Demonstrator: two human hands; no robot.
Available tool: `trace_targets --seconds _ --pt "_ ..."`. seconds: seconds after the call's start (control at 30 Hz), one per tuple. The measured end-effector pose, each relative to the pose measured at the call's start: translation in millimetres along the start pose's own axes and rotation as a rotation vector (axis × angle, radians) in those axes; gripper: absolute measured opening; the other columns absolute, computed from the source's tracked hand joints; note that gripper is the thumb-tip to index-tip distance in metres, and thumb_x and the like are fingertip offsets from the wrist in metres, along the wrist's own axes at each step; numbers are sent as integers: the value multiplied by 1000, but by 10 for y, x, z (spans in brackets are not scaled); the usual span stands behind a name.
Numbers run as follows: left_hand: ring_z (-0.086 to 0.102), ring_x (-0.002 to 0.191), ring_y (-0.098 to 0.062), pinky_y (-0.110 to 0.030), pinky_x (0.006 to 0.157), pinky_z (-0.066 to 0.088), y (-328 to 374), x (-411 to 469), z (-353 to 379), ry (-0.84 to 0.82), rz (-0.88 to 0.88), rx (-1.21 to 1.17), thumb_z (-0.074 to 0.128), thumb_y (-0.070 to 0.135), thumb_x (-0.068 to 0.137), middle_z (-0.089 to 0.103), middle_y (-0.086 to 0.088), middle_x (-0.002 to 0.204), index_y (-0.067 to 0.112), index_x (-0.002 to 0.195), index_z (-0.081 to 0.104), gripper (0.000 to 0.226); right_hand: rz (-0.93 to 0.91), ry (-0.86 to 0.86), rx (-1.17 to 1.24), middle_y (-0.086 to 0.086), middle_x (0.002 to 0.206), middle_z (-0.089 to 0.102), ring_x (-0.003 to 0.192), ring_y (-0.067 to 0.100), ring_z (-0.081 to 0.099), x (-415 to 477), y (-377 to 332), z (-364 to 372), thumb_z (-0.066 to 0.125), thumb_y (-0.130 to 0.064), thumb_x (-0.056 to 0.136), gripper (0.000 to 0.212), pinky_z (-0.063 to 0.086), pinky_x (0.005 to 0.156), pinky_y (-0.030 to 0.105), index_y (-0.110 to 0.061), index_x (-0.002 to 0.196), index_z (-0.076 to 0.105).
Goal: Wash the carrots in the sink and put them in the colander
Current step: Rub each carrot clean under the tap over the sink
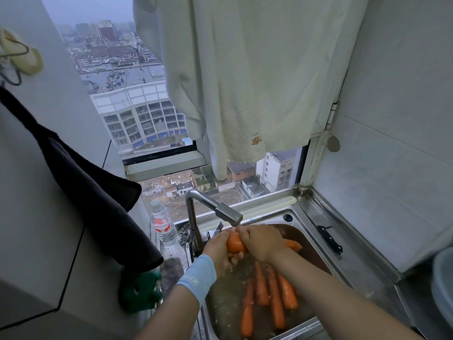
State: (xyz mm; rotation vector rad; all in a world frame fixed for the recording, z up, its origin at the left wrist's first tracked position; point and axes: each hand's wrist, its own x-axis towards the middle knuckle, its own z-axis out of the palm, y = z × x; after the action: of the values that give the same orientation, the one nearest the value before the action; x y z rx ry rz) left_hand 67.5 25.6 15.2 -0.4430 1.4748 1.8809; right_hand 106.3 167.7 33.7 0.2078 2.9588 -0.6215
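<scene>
A window (152,123) looks down from high up on grey city blocks in dull, hazy daylight. A pale cloth (245,82) hangs over its right part. A white tiled wall (392,168) rises beside the steel bench (362,253); a dark towel (85,182) hangs at left.

the right hand (262,241) covers the middle of the carrot (234,243) that both hands hold, and the fingers of the left hand (218,251) are mostly hidden under it. the other carrots (275,298) lie under rippled water in the sink (302,218), so their outlines are blurred, and the bottom edge cuts off the front of the sink. the label on the bottle (161,227) is too small to read, and the right edge cuts off a pale container (442,285).
</scene>
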Motion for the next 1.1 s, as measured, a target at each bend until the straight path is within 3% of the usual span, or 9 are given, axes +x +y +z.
trace_targets --seconds 0.1,0.23,0.3,0.37,0.47,0.7,0.9,1.03,1.1 --pt "63 61 -21 -26 52 48 7 -86 -46 -162 37 -20 46 23 106 57 -26 115 16 132 51 27 51 -84 52 10 111 68 106 26 65 41 34 -109 20 -40 111 52 49 93 38 -15 116 65" --pt "54 49 -15 -25 45 42 26 5 16 -5 129 137 52 29 104 59 -12 80 22 137 53 34 131 -120 219 19 138 58 127 35 55 79 26 -63 39 -21 110 36 42 107 42 -10 143 49" --pt "47 42 -14 -24 41 36 65 35 93 87 132 142 52 34 103 56 -4 60 27 129 60 28 115 -116 265 15 134 62 123 31 57 65 -6 2 29 -35 111 41 43 106 43 -17 137 54" --pt "36 37 -14 -20 39 30 96 63 144 183 117 114 51 38 102 46 1 46 27 116 67 24 121 -44 340 4 115 68 106 23 61 15 -74 30 17 -57 103 58 46 97 42 -26 111 65" --pt "34 39 -14 -20 37 29 107 53 164 204 89 66 54 40 100 41 0 46 23 103 68 23 113 -19 346 0 99 69 93 21 63 2 -86 22 10 -72 91 72 49 90 41 -26 91 66" --pt "57 56 -17 -27 49 47 -31 13 6 -68 58 -86 57 23 101 56 -16 106 22 137 56 36 238 -145 395 16 136 61 123 31 57 115 37 -29 17 -45 110 57 39 110 43 -12 133 58" --pt "45 45 -14 -25 45 38 -2 -8 51 113 155 63 54 38 102 50 -4 60 27 123 63 25 220 -190 618 7 103 75 96 23 69 63 -106 88 26 -79 93 77 51 97 44 -18 107 72" --pt "45 44 -16 -24 45 38 86 -86 6 182 189 139 56 47 99 52 -7 64 29 102 67 22 154 -189 528 2 96 73 92 22 68 34 -143 110 30 -95 78 87 51 92 43 -21 96 71" --pt "52 45 -16 -26 47 43 99 -134 -54 135 205 196 59 46 97 61 -9 67 28 104 67 21 122 -199 459 1 103 73 97 21 67 30 -163 67 22 -89 87 85 48 95 42 -22 100 73"
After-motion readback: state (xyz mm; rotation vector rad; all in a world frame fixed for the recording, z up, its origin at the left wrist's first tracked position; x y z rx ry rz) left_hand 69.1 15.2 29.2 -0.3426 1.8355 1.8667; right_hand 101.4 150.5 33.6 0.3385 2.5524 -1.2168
